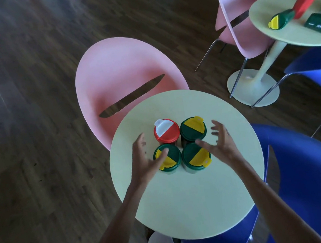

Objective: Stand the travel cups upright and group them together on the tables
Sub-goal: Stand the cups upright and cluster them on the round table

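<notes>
One marking legible, barely. Green travel cup, lying on its side on the far table: white lettering on its wall, upside down from where I stand. Looks like "OXO", but it is blurred and I cannot be sure. Short white dash just beside the letters.

The near round table carries 4 upright travel cups clustered together: 1 red, 3 green.
</notes>
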{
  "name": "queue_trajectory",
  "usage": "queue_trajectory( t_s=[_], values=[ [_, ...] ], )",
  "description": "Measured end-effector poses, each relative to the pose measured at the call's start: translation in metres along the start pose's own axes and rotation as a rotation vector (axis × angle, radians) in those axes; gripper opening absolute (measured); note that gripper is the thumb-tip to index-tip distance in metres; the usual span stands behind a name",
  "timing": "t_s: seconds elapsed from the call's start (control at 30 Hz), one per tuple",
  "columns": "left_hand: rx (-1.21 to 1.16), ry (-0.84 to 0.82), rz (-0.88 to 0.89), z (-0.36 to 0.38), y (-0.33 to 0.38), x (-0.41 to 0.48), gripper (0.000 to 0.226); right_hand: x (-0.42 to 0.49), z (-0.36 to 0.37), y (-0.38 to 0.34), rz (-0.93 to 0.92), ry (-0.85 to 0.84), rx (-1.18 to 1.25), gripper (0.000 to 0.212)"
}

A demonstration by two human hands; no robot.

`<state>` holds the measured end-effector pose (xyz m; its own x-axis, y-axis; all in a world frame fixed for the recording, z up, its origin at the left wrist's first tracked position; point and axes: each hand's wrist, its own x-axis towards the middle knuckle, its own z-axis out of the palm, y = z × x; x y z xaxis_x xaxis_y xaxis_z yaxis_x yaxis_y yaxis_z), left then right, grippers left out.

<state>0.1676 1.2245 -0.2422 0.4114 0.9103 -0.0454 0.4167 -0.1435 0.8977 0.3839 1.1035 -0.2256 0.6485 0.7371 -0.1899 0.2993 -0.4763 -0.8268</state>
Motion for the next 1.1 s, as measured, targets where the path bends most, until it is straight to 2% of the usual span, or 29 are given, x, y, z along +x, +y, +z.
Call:
queue_trajectory(
  t_s=[0.1,0.27,0.4,0.7,0.8,0.93,1.0,1.1],
  values=[
    [0.21,-0.068,0.118,0.007,0.026,0.041,0.093,0.031,-0.003,-0.022,-0.034,-0.08,-0.153,0.098],
    [0.341,-0.245,0.028,0.02,0.028,0.067,0.092,0.051,0.007,-0.035,-0.065,-0.248,-0.368,0.094],
    [0.281,-0.267,0.037,0.021,0.023,0.063,0.091,0.051,0.011,-0.035,-0.05,-0.247,-0.388,0.085],
    [0.316,-0.259,0.059,0.017,0.026,0.061,0.086,0.039,0.005,-0.035,0.001,-0.188,-0.331,0.087],
    [0.453,-0.189,0.232,0.016,0.035,0.056,0.067,0.018,-0.009,-0.035,0.031,-0.053,-0.298,0.075],
    [0.624,-0.086,0.552,0.016,0.056,0.037,0.045,-0.039,-0.038,-0.028,0.006,0.162,-0.413,0.057],
    [0.664,-0.135,0.678,0.02,0.067,0.027,0.039,-0.075,-0.056,-0.022,0.046,0.241,-0.545,0.052],
    [0.741,-0.336,0.816,0.037,0.091,0.004,0.042,-0.139,-0.081,-0.01,0.156,0.327,-0.686,0.05]
  ],
)
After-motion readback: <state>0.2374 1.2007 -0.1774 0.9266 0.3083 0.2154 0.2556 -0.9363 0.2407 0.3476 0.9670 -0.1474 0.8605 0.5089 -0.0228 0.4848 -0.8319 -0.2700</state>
